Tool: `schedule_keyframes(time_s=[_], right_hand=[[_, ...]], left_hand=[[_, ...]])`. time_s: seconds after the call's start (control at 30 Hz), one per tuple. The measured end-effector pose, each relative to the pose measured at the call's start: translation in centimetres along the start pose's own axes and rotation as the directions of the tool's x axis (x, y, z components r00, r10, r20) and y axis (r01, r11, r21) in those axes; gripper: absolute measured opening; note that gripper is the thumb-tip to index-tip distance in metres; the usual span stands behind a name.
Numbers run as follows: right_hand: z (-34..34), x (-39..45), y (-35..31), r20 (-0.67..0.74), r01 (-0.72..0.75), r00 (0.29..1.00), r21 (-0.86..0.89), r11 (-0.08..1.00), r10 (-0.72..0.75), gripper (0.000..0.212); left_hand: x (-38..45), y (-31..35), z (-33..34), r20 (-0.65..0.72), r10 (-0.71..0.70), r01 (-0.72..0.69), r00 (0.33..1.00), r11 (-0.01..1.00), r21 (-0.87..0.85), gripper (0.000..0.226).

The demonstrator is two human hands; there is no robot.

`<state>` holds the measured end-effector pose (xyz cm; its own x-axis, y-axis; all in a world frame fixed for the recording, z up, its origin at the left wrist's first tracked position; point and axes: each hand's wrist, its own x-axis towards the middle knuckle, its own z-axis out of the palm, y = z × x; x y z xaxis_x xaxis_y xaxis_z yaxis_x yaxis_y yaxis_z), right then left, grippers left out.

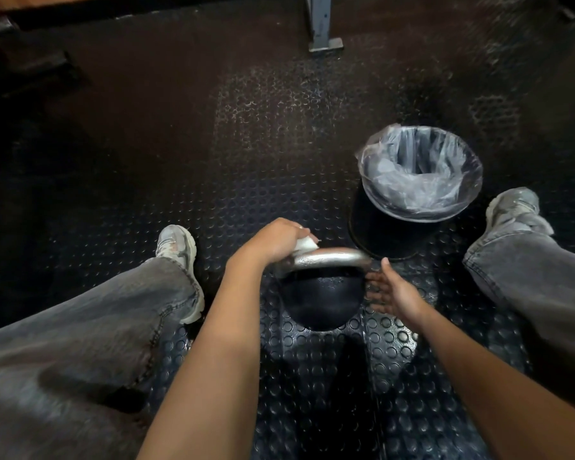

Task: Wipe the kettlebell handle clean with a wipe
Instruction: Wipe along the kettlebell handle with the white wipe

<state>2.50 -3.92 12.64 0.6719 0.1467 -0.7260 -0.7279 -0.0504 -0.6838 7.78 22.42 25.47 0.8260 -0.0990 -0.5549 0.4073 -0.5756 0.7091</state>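
A black kettlebell [321, 302] stands on the studded rubber floor between my legs, its shiny steel handle [332, 257] on top. My left hand [274, 239] is closed over the handle's left end, pressing a white wipe [305, 243] against it; only a corner of the wipe shows past my fingers. My right hand [390, 290] is flat and spread, fingers apart, by the right side of the kettlebell near the handle's right end. It holds nothing. Whether it touches the bell I cannot tell.
A black bin [375, 224] with a clear plastic liner stands just beyond the kettlebell to the right. My legs in grey jeans and pale trainers [176, 244] flank the kettlebell. A grey metal post foot [324, 41] stands far back. Dark equipment sits at far left.
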Motion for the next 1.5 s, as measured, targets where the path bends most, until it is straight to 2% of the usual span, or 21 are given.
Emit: schedule_keyframes(time_s=[0.1,0.2,0.27,0.33,0.43,0.6,0.73,0.77,0.83,0.9,0.97,1.07,1.17,1.23,1.3,1.5], right_hand=[[-0.2,0.0,-0.9,-0.054,0.043,0.997,-0.056,0.997,-0.046,0.061],[0.5,-1.0,-4.3,-0.181,0.205,0.957,-0.132,0.970,-0.227,0.042],[1.6,-2.4,-7.5,-0.200,0.341,0.906,-0.176,0.924,-0.372,0.026],[3.2,-4.1,-10.1,-0.102,0.462,0.872,-0.158,0.873,-0.480,0.028],[6.1,-5.9,-12.7,0.045,0.526,0.849,-0.160,0.835,-0.526,0.035],[8.2,-6.2,-14.2,0.020,0.582,0.810,-0.150,0.799,-0.586,0.029],[7.1,-6.3,-14.2,0.021,0.554,0.827,-0.202,0.808,-0.561,0.025],[6.4,-6.3,-14.0,-0.009,0.554,0.821,-0.224,0.801,-0.571,0.019],[4.4,-6.0,-12.9,-0.159,0.521,0.801,-0.290,0.803,-0.577,0.006],[2.2,-5.3,-10.5,-0.338,0.452,0.772,-0.303,0.839,-0.538,0.007],[1.4,-4.6,-7.1,-0.490,0.395,0.750,-0.204,0.895,-0.443,0.011],[2.5,-4.0,-1.4,-0.589,0.267,0.754,-0.127,0.955,-0.289,0.012],[4.7,-4.1,2.5,-0.499,0.191,0.823,-0.204,0.960,-0.270,0.034],[5.1,-3.8,2.5,-0.422,0.198,0.866,-0.204,0.959,-0.269,0.034],[5.1,-3.4,1.4,-0.399,0.204,0.878,-0.190,0.960,-0.265,0.032],[5.4,-5.5,-2.6,-0.331,0.386,0.795,-0.372,0.844,-0.509,0.047]], left_hand=[[-0.7,0.2,-0.4,-0.047,0.047,-0.057,0.998,0.970,-0.236,0.032],[-1.4,0.4,-0.6,-0.108,0.072,-0.113,0.992,0.887,-0.449,0.032],[-1.8,0.8,-0.4,-0.137,0.092,-0.151,0.986,0.842,-0.518,0.032],[-1.9,1.2,0.0,-0.158,0.130,-0.197,0.979,0.805,-0.560,0.033],[-1.9,1.7,0.6,-0.197,0.168,-0.255,0.966,0.755,-0.604,0.032],[-2.3,2.0,0.5,-0.239,0.229,-0.327,0.944,0.755,-0.568,0.031],[-2.4,1.6,0.1,-0.218,0.273,-0.347,0.937,0.786,-0.511,0.031],[-2.3,1.2,-0.2,-0.231,0.255,-0.340,0.939,0.789,-0.511,0.034],[-1.9,-0.5,-0.8,-0.289,0.172,-0.308,0.942,0.785,-0.538,0.040],[-1.5,-3.1,-0.9,-0.327,0.045,-0.248,0.944,0.753,-0.609,0.046],[-1.1,-6.1,-0.1,-0.315,-0.083,-0.177,0.945,0.683,-0.709,0.053],[-0.6,-9.5,2.9,-0.236,-0.268,-0.039,0.934,0.580,-0.814,0.061],[-0.3,-11.3,6.0,-0.125,-0.357,0.099,0.926,0.549,-0.830,0.071],[-0.2,-11.5,6.9,-0.094,-0.375,0.133,0.922,0.537,-0.833,0.077],[-0.2,-11.2,7.0,-0.088,-0.370,0.130,0.925,0.524,-0.842,0.080],[-0.2,-11.9,6.7,-0.082,-0.329,0.104,0.941,0.512,-0.853,0.086]])
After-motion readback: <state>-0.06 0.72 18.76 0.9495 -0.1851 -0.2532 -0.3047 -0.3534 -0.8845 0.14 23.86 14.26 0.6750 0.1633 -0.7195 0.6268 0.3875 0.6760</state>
